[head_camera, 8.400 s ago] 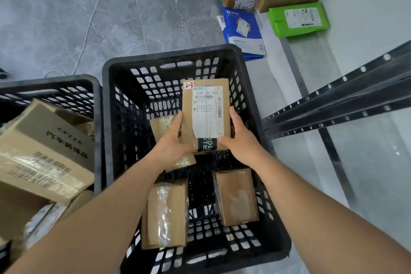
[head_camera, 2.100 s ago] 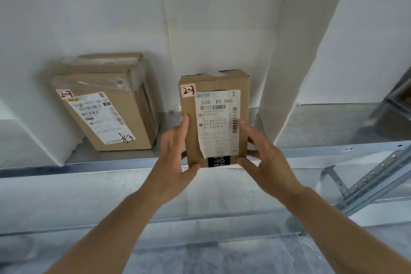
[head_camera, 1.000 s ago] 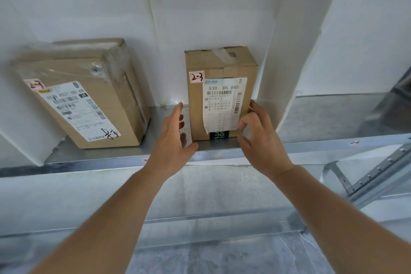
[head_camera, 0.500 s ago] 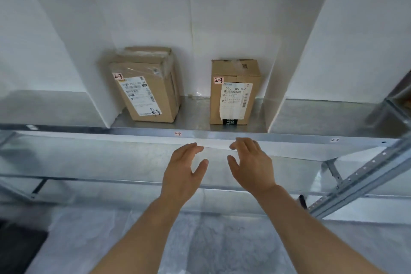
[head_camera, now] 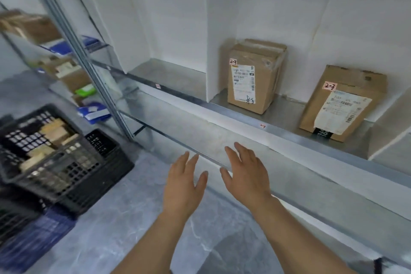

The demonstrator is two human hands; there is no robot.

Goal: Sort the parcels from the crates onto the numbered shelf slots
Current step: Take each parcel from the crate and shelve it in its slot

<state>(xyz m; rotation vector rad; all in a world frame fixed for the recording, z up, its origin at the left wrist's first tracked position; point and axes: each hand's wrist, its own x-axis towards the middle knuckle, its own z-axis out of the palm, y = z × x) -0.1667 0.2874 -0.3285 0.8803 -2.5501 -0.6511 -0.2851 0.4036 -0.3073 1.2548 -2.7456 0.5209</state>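
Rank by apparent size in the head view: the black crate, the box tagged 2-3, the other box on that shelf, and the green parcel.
1. black crate, clearly largest.
2 and 3. box tagged 2-3 and other box: look alike, and the 2-3 box sits nearer the camera, so unranked.
4. green parcel, smallest, though farthest away.
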